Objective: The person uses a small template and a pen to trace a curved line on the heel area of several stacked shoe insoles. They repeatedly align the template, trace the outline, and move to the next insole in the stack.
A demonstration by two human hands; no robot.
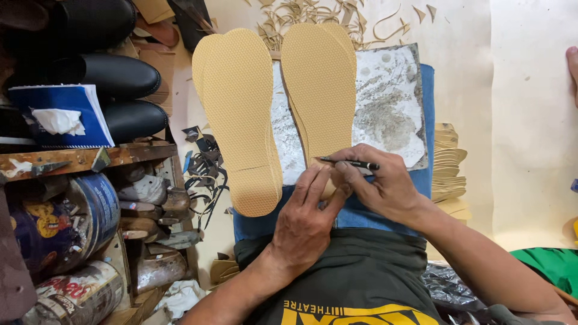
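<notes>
Two stacks of tan textured shoe soles lie side by side on a grey scuffed board [391, 102] that rests on my lap. My left hand [304, 219] presses its fingers flat on the heel end of the right sole stack [319, 84]. My right hand [382, 183] grips a thin black cutting tool [349, 162], its tip touching the edge of that right stack near the heel. The left sole stack [238, 114] lies untouched beside it, its heel hanging over the board's near edge.
Black shoes [114, 75], a blue notebook [66, 114], a wooden shelf with tools [90, 157] and tins [60, 216] crowd the left. Tan offcuts [301, 15] litter the floor beyond. A pile of cut soles [448, 168] sits right of the board. Another person's bare foot [572, 66] shows at the right edge.
</notes>
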